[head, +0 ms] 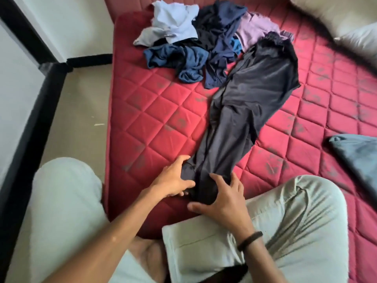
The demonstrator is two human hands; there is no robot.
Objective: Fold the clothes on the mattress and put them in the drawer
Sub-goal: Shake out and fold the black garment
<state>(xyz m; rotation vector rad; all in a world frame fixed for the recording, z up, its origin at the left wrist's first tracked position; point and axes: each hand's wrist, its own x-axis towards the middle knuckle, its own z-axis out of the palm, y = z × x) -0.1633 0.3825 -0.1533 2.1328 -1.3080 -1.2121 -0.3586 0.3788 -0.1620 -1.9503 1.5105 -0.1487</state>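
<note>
A pair of dark grey trousers point(244, 111) lies stretched lengthwise on the red quilted mattress point(155, 111), waistband far, leg ends near me. My left hand point(173, 178) grips the near leg end from the left, thumb and fingers around the cloth. My right hand point(220, 199) holds the same end from the right, fingers curled over the fabric. Behind the trousers sits a heap of unfolded clothes point(204, 41): light blue, navy, teal and lilac pieces.
A grey-blue garment point(357, 156) lies at the mattress's right edge. Pillows point(346, 19) rest at the far right corner. My knees in pale trousers point(285, 221) frame the near edge. Beige floor point(81, 111) and a black-trimmed wall lie to the left.
</note>
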